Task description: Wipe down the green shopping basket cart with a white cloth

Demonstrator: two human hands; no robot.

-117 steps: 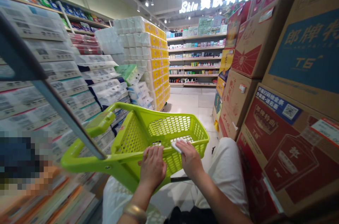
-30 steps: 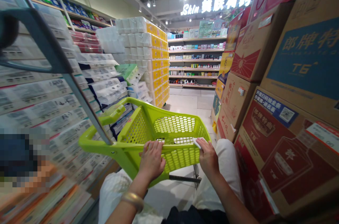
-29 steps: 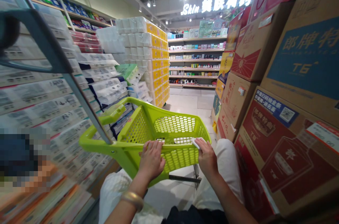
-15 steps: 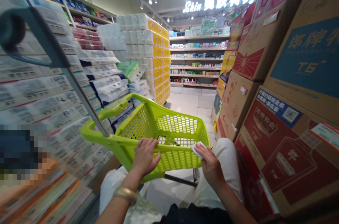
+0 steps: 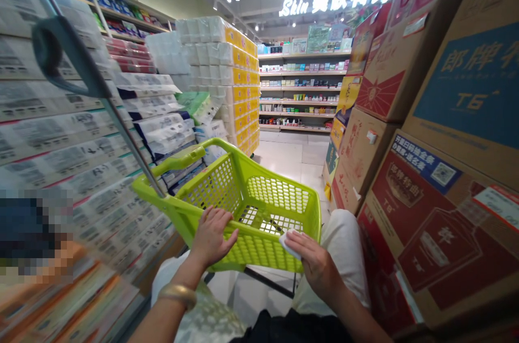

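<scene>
A lime-green shopping trolley with lattice sides stands tilted toward me, between my knees. My left hand lies over its near rim, fingers curled over the edge and thumb on the outer side. In my right hand is a folded white wipe, pressed against the same rim closer to the right end. The fingers cover part of the wipe. At the left, the trolley's metal pole rises to a dark grey grip.
Stacked cartons wall in the right side. Packs of paper goods line the left, with yellow-and-white tissue packs farther on. A tiled aisle leads to shelves of small products.
My right hand has slid the wipe leftward and slightly down along the rim. The trolley has turned a little, showing more of its inside; my left hand has shifted slightly left.
</scene>
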